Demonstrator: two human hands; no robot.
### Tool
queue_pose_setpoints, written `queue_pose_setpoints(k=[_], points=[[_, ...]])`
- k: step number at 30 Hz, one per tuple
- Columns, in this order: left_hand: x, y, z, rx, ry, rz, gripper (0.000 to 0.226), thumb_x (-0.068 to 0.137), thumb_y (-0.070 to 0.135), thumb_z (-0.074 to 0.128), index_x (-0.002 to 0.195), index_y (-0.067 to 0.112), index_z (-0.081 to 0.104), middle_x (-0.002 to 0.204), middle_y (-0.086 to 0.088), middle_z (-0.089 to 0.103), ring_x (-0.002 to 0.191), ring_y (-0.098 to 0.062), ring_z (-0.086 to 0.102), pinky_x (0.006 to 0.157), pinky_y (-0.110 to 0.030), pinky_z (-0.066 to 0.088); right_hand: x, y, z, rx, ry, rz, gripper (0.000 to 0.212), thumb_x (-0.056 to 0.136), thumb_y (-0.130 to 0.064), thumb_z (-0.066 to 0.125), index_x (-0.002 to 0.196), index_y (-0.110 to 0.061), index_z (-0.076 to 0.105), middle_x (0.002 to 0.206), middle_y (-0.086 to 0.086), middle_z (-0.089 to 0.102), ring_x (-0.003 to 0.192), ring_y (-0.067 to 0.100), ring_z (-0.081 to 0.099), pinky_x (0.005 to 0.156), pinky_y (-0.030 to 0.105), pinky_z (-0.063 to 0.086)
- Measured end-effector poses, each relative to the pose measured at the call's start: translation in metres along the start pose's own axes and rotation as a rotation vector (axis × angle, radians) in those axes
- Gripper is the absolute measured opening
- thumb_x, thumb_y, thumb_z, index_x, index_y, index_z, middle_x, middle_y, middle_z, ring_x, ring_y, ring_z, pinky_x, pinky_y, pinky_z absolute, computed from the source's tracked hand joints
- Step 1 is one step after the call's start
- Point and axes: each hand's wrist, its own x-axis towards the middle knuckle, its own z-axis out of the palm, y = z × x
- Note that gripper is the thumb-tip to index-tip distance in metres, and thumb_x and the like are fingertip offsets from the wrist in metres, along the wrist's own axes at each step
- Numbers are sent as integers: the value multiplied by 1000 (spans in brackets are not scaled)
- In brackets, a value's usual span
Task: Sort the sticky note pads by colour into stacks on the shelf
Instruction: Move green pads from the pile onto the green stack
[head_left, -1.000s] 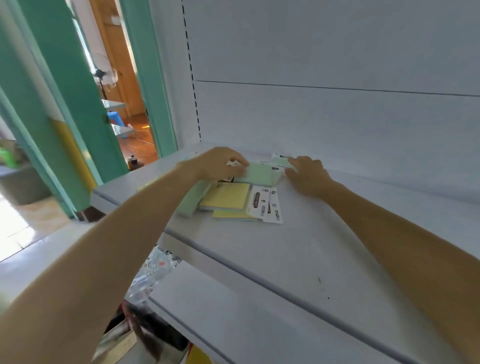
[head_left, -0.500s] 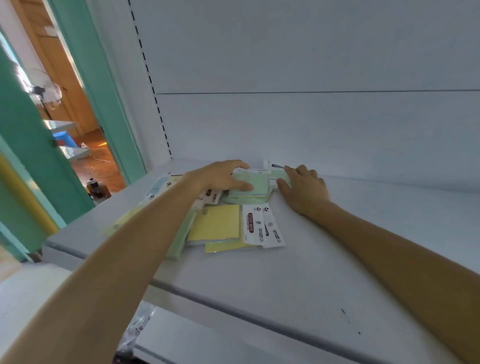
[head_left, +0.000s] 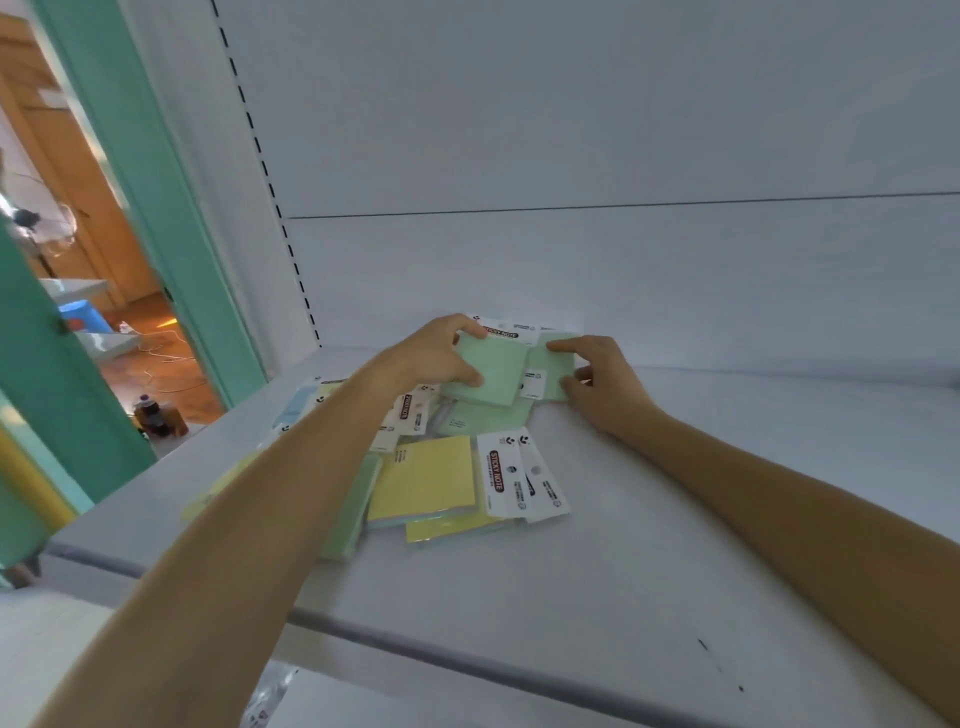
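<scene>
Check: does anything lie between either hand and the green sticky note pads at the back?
Nothing visible does. The left hand already grips the top green pad; the right hand touches the green pad beside it.

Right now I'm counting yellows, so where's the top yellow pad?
In the head view, the yellow pad lies on the shelf, near the pile's front, just right of the left forearm, with its white label on its right.

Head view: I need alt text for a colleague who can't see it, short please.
A person's left hand grips a green sticky note pad at the back of a white shelf, while the right hand pinches a second green pad beside it. Nearer the camera lies an unsorted heap with yellow pads on top.
</scene>
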Motion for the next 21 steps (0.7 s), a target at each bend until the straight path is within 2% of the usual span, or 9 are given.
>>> queue_pose_setpoints(k=[2,4,7,9,11,13,15,19,21], points=[[2,-2,-1,-100,65,3,57,77,-9,62,124,19,49,118,-7,42,103,-24,49,87,-33,48,1,0,-2,10,10,41,46,85,3,47,125,-18,53,133,12,42,86,16,53,66,5,39],[3,-2,-2,-188,136,18,55,77,-15,55,122,16,51,117,-9,44,101,-24,49,75,-28,51,1,0,-4,-3,31,75,47,84,1,46,125,-20,53,127,13,51,85,16,52,58,4,39],[4,0,-5,-296,214,68,53,78,-17,51,122,13,51,111,-8,47,99,-22,50,60,-20,46,-2,-3,-13,-11,58,72,47,85,3,45,126,-20,51,131,9,50,89,16,52,72,19,41],[5,3,-5,-370,232,104,51,78,-16,52,121,11,51,108,-9,49,94,-22,52,63,-22,49,-6,-5,-26,-31,91,66,48,85,4,44,126,-19,51,134,7,48,91,17,52,65,19,45],[7,9,0,-413,235,144,49,77,-14,55,117,13,55,109,-11,51,95,-24,54,70,-28,51,-14,-6,-43,-58,142,82,48,86,4,43,126,-20,52,134,4,48,91,18,54,50,7,43],[9,21,9,-419,212,178,49,76,-13,58,116,15,57,107,-10,54,94,-24,56,70,-27,51,-27,-2,-62,-50,204,140,48,86,3,43,125,-22,53,133,3,49,85,17,55,46,1,40],[10,39,23,-430,166,216,49,76,-13,58,118,12,57,94,-3,55,84,-20,57,65,-24,50,-47,5,-80,-42,269,209,49,85,3,43,125,-24,53,129,5,53,76,15,53,47,-2,37],[3,82,62,-458,56,293,49,77,-12,57,118,13,57,92,1,51,70,-13,55,52,-15,48,-96,21,-121,-59,385,302,50,85,3,43,123,-27,54,123,8,59,82,17,53,48,-4,36],[-4,103,85,-479,4,339,49,76,-12,57,118,14,57,95,-1,52,76,-19,56,57,-20,48,-122,28,-141,-108,400,327,49,85,2,44,123,-28,54,123,7,58,85,16,54,50,-4,36]])
